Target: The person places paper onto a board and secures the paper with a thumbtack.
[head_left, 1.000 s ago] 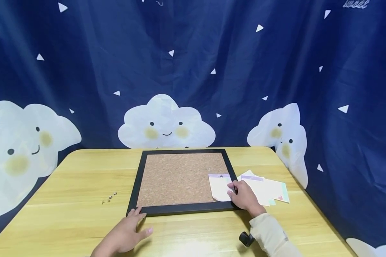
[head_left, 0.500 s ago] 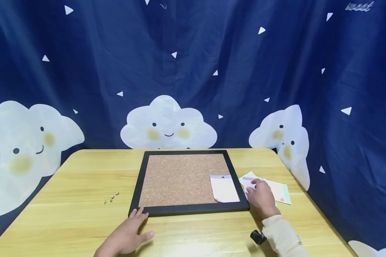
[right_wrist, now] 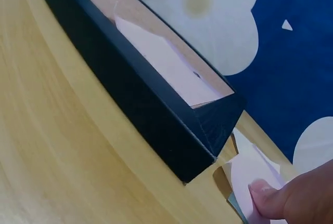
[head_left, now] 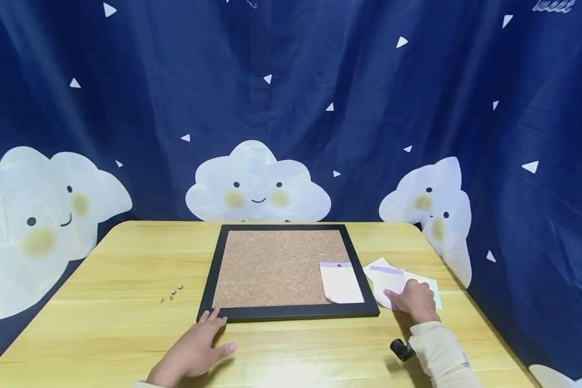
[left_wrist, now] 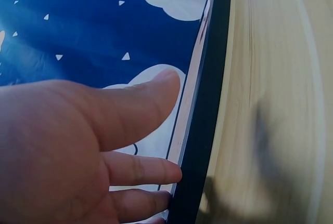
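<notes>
A cork board in a black frame lies on the table. My left hand rests its straight fingertips on the frame's near left corner, thumb spread away. On the board's near right part lies a white note sheet with a purple top strip and a small dark pin in that strip. To the right of the board, my right hand pinches another purple-topped note sheet by its near right part. In the right wrist view the thumb presses on this curved sheet; the other fingers are hidden.
More paper sheets, one edged in green, lie beneath and beside my right hand. Several small push pins are scattered on the table left of the board. A blue curtain with clouds hangs behind the table.
My right hand has left the note sheet on the board, moved right to the loose sheets and taken hold of one, which now bends. My left hand stays at the frame corner.
</notes>
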`<state>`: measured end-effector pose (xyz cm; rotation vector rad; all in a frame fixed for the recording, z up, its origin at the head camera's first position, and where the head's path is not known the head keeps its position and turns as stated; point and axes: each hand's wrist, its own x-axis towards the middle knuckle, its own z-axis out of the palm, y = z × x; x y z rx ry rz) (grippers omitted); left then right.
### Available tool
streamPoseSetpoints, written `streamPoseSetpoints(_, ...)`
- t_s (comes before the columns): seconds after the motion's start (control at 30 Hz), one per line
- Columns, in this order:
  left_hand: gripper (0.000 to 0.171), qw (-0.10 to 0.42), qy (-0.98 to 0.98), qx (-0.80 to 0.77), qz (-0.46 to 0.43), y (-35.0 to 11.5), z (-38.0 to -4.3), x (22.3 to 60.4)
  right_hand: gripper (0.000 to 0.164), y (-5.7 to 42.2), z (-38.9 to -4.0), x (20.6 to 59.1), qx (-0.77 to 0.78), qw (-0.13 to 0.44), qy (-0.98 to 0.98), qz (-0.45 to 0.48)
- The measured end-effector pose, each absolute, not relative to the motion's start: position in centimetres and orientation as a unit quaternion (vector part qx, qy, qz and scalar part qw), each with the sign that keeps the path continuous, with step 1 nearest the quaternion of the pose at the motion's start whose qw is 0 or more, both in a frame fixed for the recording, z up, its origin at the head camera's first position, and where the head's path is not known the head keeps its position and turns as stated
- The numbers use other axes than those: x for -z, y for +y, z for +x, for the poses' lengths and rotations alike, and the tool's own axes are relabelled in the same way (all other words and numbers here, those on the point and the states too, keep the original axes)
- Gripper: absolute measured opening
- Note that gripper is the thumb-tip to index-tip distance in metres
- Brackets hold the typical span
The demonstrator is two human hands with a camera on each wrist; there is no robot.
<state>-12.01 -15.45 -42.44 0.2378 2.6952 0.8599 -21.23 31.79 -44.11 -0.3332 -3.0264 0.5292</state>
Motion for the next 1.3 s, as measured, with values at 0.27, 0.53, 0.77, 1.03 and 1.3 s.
streamPoseSetpoints(0.27,0.068,0.142,0.94,-0.298,0.085,-15.39,-12.05,42.34,0.057,32.04,-21.54,44.14,-0.191,0.027,-0.973,-0.129)
streamPoseSetpoints(0.53,0.067,0.133,0.939,-0.305,0.087,-15.36,-11.9,42.38,0.057,31.92,-21.27,44.36,-0.188,0.038,-0.971,-0.141)
streamPoseSetpoints(0.77,0.067,0.131,0.94,-0.303,0.084,-15.38,-11.8,42.38,0.049,31.98,-21.02,44.18,-0.211,0.065,-0.966,-0.138)
streamPoseSetpoints(1.03,0.067,0.133,0.94,-0.305,0.082,-15.49,-11.63,42.43,0.044,32.02,-21.44,44.84,-0.227,0.066,-0.964,-0.12)
streamPoseSetpoints(1.3,0.066,0.133,0.937,-0.314,0.083,-15.5,-11.55,42.46,0.048,32.06,-21.16,44.26,-0.205,0.062,-0.968,-0.133)
